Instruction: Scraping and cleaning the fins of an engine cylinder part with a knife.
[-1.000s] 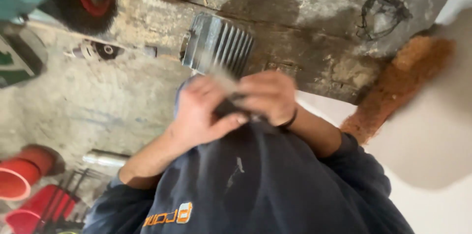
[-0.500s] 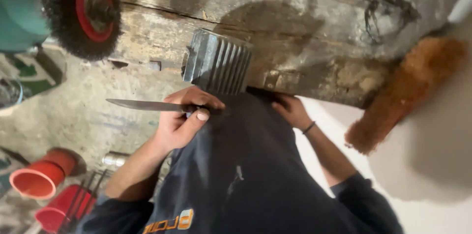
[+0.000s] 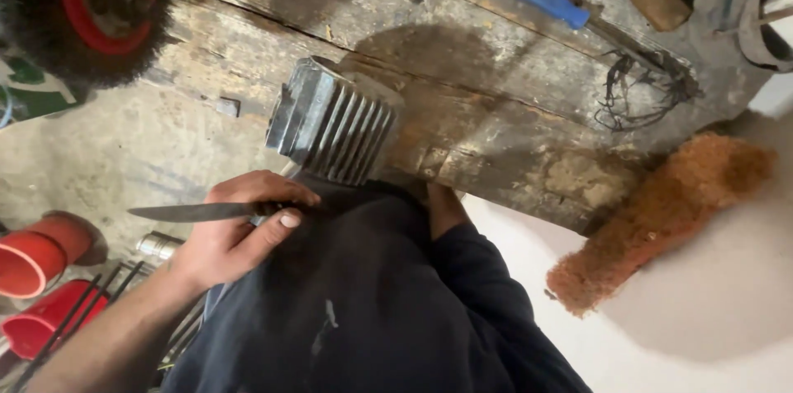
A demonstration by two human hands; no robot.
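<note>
1. My left hand is wrapped tight round the handle of a knife, thumb laid along it, and the blade sticks out flat to the left, past my knuckles.
2. My right hand is mostly tucked behind the dark cloth bunched in front of me, so honestly I can't tell if it's gripping anything.
3. The two hands sit apart, with the cloth between them.
4. Just above the cloth there's a grey finned metal block resting at the edge of the rough wooden bench.
5. Wire wheel with a red hub top left, red cups lower left, pile of sawdust to the right.
</note>
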